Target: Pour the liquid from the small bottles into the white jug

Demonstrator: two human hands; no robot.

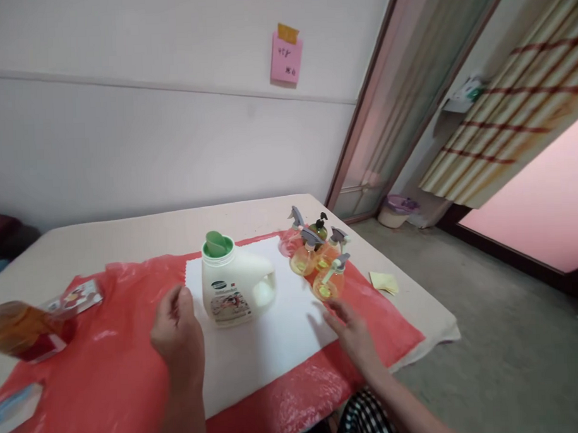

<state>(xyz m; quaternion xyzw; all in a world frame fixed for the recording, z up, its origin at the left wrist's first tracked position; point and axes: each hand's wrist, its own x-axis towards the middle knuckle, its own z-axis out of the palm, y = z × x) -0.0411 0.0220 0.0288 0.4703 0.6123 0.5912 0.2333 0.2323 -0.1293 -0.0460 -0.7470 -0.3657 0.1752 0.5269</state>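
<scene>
A white jug [237,288] with a green spout [216,243] in its open neck stands upright on a white sheet [275,353]. Left of the jug and apart from it, my left hand [179,334] is curled into a loose fist, with nothing showing in it. My right hand [352,334] has its fingers apart and holds nothing. Its fingertips are close to the nearest clear spray bottle [330,283], which has yellow liquid at the bottom; whether they touch it I cannot tell. Several similar spray bottles and a dark green pump bottle [318,229] cluster behind it.
Red plastic [105,368] lies under the sheet on a pale table [147,231]. At left are a bottle of amber liquid [22,330], a clear packet [81,296] and a blue-white packet [16,409]. Yellow paper notes [383,282] lie near the right edge. A wall rises behind.
</scene>
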